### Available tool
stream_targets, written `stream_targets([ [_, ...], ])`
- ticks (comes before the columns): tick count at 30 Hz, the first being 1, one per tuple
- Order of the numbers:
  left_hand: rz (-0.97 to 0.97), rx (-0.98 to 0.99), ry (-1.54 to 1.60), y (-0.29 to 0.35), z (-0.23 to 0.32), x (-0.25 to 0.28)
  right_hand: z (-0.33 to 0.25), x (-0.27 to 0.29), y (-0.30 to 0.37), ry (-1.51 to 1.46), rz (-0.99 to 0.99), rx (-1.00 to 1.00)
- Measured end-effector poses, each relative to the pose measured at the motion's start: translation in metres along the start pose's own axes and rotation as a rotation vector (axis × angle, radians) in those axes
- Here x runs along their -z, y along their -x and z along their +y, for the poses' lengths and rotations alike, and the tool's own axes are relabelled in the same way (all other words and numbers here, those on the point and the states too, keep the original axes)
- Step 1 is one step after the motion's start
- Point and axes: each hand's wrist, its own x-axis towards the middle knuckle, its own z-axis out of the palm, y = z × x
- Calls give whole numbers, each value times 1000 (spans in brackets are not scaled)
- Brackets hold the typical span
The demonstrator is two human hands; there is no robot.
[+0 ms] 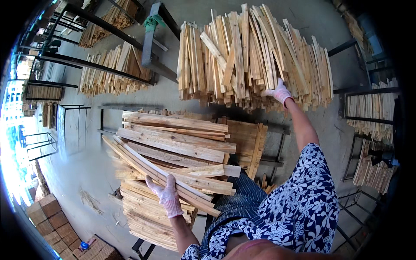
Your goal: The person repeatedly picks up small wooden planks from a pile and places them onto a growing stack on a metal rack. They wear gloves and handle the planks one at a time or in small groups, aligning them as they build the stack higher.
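Note:
My left hand, in a whitish-pink knit glove, grips a few long, narrow wooden strips that lie slantwise across a stack of boards. Its thumb and fingers are at the lower edge of these strips. Stretched far forward to the right, my right hand, gloved alike, is at the near ends of a big pile of wooden strips. Its fingers close about a strip end there, partly hidden among the wood. Below my left hand lies another stack of pale boards.
A wooden panel lies right of the board stack. Black metal frames and more strip piles stand at the far left. Further strip stacks are at the right. Brown wooden blocks sit at the lower left.

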Motion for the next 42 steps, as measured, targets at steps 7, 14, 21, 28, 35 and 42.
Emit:
stream_targets([
  [7, 14, -40, -39, -1, -2, 0, -9, 25, -4, -614, -255, 115],
  [14, 25, -68, -6, 4, 7, -6, -46, 24, 7, -110, 4, -26],
  [21, 29, -55, -85, 16, 20, -6, -60, -8, -11, 234, 89, -242],
  [28, 38, -100, -91, 21, 17, -4, -29, 1, -20, -56, -17, -72],
  [35, 113, -158, 2, 15, -7, 2, -44, 42, 29, -755, -262, 77],
  [42, 86, -127, 170, 13, -19, 20, -50, 74, 183, -1573, -486, 155],
])
